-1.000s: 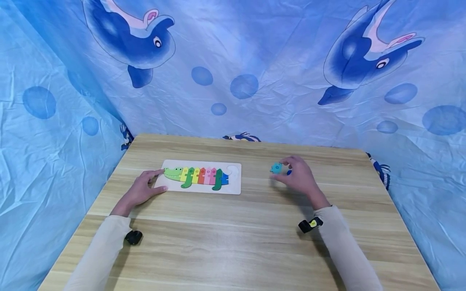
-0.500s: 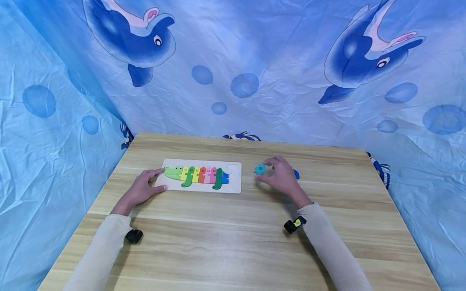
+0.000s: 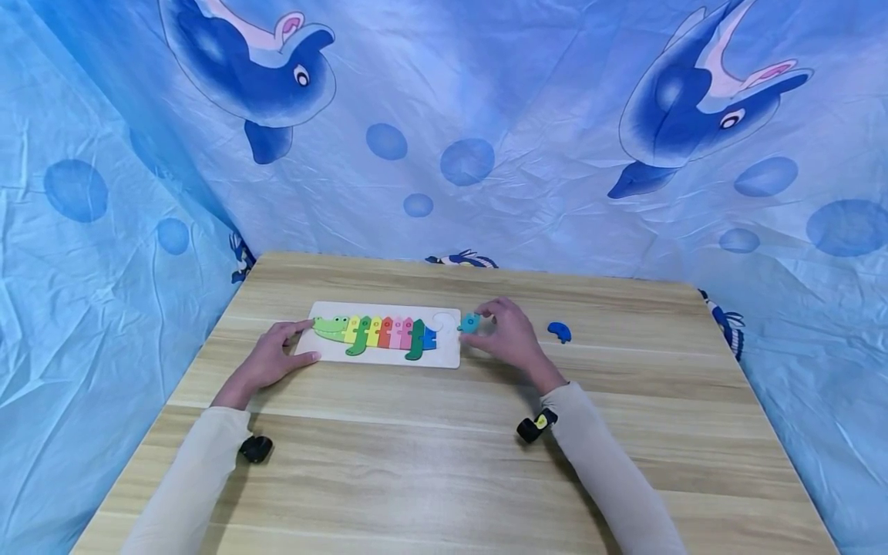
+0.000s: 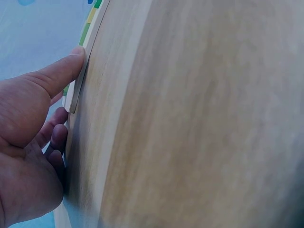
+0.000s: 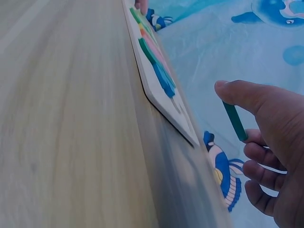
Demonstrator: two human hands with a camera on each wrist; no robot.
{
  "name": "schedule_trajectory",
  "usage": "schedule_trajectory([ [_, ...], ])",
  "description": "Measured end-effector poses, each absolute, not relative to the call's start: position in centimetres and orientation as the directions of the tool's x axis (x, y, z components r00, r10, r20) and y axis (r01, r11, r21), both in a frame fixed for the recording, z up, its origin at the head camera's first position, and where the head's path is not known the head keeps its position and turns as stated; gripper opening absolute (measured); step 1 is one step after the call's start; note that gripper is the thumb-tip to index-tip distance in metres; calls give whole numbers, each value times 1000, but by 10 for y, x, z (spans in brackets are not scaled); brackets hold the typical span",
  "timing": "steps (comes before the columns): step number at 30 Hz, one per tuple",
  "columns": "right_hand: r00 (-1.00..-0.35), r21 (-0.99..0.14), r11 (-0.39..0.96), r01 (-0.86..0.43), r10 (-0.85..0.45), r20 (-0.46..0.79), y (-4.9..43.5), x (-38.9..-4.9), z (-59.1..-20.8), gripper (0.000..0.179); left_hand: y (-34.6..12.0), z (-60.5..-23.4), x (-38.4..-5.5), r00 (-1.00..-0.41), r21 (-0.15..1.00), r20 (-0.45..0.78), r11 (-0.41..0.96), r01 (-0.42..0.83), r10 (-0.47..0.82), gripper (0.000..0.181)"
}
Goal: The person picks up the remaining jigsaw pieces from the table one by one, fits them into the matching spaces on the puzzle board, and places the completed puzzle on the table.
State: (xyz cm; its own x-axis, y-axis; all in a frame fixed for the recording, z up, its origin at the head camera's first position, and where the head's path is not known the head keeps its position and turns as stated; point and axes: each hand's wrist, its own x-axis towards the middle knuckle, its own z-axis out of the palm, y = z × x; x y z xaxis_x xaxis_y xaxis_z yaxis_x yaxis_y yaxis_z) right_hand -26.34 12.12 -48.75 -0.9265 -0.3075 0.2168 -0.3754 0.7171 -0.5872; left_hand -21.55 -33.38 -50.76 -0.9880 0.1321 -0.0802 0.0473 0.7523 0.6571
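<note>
A white puzzle board (image 3: 449, 354) with a crocodile of coloured pieces lies on the table. My left hand (image 3: 267, 361) rests at its left end, thumb at the near edge and index finger by the green crocodile head (image 3: 331, 328). In the left wrist view the thumb (image 4: 64, 71) lies along the board's edge. My right hand (image 3: 509, 335) pinches a teal puzzle piece (image 3: 470, 322) between thumb and fingers, just off the board's right end. The right wrist view shows that piece (image 5: 234, 121) edge-on, above the table. Beside the blue piece (image 3: 429, 339) on the board is a curved bare recess.
A loose dark blue curved puzzle piece (image 3: 559, 332) lies on the table (image 3: 416, 462), right of my right hand. Blue dolphin-printed cloth (image 3: 527, 193) hangs behind the table and at both sides.
My right hand has carried the teal puzzle piece leftward to the board's right end. The loose blue piece it partly covered is now fully visible. The left hand and board stay put.
</note>
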Motion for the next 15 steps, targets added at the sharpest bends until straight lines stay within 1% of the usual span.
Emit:
schedule_trajectory([
  [7,-936,-599,722,-346,-307,169,103,-262,-489,60,-335,-508,-216,-988,656,-73,753,55,135,78],
  [15,-940,-598,729,-334,-301,158,91,-263,-500,61,-336,-509,-217,-988,657,-70,752,56,134,78],
])
